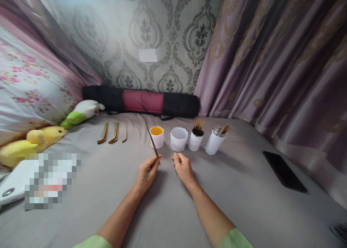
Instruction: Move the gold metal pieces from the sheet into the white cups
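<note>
My left hand (148, 172) pinches one end of a thin brown stick (152, 139), which slants up and away in front of an orange-lined white cup (157, 140). My right hand (183, 167) is closed, fingertips together, just short of a wide white cup (179, 139). Whatever those fingers may hold is hidden. A narrower white cup with a dark inside (194, 142) has several thin sticks (199, 123) standing in it. A tilted white jar (215, 143) holds more sticks. To the left lie two bundles of bent golden-brown sticks (103, 133) and a single bent stick (125, 132).
A black phone (284, 171) lies at right on the grey sheet (173, 212). At left are a yellow plush duck (46, 138), a white-green plush toy (84, 111) and a white object (16, 183), partly pixelated. Behind runs a long black-and-maroon bag (142, 100), with purple curtains (260, 53) at right.
</note>
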`<state>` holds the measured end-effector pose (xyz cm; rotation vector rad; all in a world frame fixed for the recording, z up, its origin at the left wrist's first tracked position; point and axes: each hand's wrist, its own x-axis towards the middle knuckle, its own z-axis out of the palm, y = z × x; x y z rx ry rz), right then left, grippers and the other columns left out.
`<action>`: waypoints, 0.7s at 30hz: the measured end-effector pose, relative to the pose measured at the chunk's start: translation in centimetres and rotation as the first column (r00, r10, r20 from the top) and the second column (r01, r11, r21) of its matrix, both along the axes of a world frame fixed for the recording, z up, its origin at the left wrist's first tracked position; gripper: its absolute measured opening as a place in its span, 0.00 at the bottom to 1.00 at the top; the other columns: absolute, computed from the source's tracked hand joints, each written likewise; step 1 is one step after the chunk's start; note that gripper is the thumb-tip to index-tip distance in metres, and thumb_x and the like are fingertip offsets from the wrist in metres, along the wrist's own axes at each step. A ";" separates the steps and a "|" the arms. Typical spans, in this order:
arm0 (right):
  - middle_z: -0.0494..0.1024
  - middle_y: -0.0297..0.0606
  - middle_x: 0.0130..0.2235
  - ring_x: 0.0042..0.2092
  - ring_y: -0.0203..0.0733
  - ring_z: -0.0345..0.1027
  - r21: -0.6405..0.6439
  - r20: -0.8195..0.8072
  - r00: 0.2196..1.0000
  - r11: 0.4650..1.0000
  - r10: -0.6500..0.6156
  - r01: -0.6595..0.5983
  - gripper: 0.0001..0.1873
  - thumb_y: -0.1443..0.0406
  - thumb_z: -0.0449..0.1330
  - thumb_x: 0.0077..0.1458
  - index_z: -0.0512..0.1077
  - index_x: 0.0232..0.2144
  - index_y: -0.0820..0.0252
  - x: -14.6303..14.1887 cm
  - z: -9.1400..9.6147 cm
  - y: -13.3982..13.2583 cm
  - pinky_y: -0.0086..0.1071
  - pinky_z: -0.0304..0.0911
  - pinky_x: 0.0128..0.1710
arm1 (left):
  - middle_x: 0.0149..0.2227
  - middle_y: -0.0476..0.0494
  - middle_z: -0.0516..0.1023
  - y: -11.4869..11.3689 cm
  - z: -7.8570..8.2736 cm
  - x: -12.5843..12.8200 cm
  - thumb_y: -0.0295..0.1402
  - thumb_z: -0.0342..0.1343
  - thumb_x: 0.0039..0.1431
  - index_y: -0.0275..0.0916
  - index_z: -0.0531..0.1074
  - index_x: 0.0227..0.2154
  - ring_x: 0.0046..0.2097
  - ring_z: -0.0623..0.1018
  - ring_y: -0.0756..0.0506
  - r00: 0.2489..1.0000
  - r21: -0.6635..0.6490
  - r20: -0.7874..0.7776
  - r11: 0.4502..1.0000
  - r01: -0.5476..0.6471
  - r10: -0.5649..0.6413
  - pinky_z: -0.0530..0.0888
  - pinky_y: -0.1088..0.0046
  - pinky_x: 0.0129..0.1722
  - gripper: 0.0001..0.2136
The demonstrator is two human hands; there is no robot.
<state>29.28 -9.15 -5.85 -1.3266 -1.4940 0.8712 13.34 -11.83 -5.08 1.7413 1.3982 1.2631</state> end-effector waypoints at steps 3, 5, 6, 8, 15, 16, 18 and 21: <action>0.65 0.31 0.19 0.20 0.31 0.59 0.003 -0.023 1.000 1.000 0.016 -0.016 0.21 0.53 0.45 0.56 0.67 0.25 0.60 0.0 0.1 -0.1 0.23 0.55 0.20 | 0.29 0.45 0.71 -0.1 0.1 0.1 0.37 0.45 0.58 0.37 0.72 0.43 0.31 0.71 0.50 0.997 0.057 -0.072 0.998 0.036 -0.032 0.67 0.77 0.33 0.15; 0.64 0.31 0.19 0.21 0.31 0.60 0.009 -0.040 0.999 1.000 0.024 -0.024 0.21 0.53 0.46 0.56 0.68 0.26 0.61 0.0 0.1 -0.1 0.23 0.56 0.21 | 0.30 0.44 0.72 -0.1 0.2 0.3 0.37 0.45 0.59 0.38 0.72 0.43 0.32 0.71 0.50 0.993 0.076 -0.111 0.996 0.054 -0.046 0.67 0.77 0.34 0.15; 0.64 0.31 0.19 0.21 0.31 0.60 0.014 -0.047 0.999 1.000 0.026 -0.026 0.21 0.53 0.46 0.56 0.68 0.27 0.61 -0.1 0.1 -0.2 0.23 0.56 0.21 | 0.30 0.44 0.71 -0.2 0.2 0.3 0.37 0.44 0.59 0.38 0.72 0.43 0.32 0.71 0.50 0.990 0.079 -0.133 0.995 0.063 -0.052 0.67 0.77 0.34 0.15; 0.64 0.31 0.19 0.21 0.31 0.60 0.026 -0.062 0.998 0.999 0.025 -0.024 0.20 0.53 0.46 0.56 0.68 0.28 0.61 -0.1 0.2 -0.3 0.23 0.56 0.21 | 0.31 0.44 0.71 -0.2 0.1 0.4 0.37 0.43 0.60 0.40 0.71 0.43 0.33 0.71 0.50 0.982 0.074 -0.178 0.994 0.077 -0.062 0.66 0.77 0.34 0.15; 0.64 0.31 0.21 0.22 0.30 0.59 0.070 -0.161 0.987 0.997 0.029 -0.018 0.17 0.56 0.47 0.56 0.69 0.33 0.62 0.0 0.8 -0.7 0.23 0.57 0.22 | 0.32 0.43 0.71 -0.5 0.1 0.6 0.35 0.41 0.61 0.40 0.70 0.44 0.33 0.71 0.51 0.945 0.092 -0.314 0.988 0.120 -0.086 0.67 0.78 0.34 0.15; 0.65 0.31 0.22 0.22 0.30 0.59 0.078 -0.174 0.984 0.997 0.031 -0.017 0.17 0.56 0.47 0.56 0.69 0.33 0.62 0.0 0.9 -0.8 0.23 0.57 0.22 | 0.32 0.43 0.71 -0.6 0.0 0.6 0.35 0.41 0.61 0.40 0.70 0.44 0.32 0.71 0.51 0.939 0.093 -0.334 0.988 0.123 -0.086 0.67 0.78 0.34 0.15; 0.65 0.31 0.22 0.22 0.30 0.58 0.091 -0.196 0.980 0.996 0.036 -0.019 0.15 0.58 0.48 0.55 0.69 0.34 0.62 0.0 1.0 -0.8 0.23 0.57 0.22 | 0.33 0.44 0.70 -0.6 0.0 0.5 0.35 0.40 0.61 0.40 0.69 0.44 0.33 0.72 0.51 0.923 0.088 -0.373 0.987 0.134 -0.092 0.67 0.79 0.33 0.15; 0.64 0.30 0.22 0.22 0.30 0.57 0.098 -0.215 0.975 0.995 0.057 -0.037 0.15 0.58 0.49 0.55 0.69 0.35 0.62 0.0 0.9 -0.9 0.23 0.56 0.21 | 0.33 0.44 0.71 -0.7 0.0 0.5 0.34 0.39 0.61 0.40 0.69 0.44 0.34 0.72 0.50 0.898 0.089 -0.429 0.984 0.152 -0.100 0.67 0.79 0.34 0.15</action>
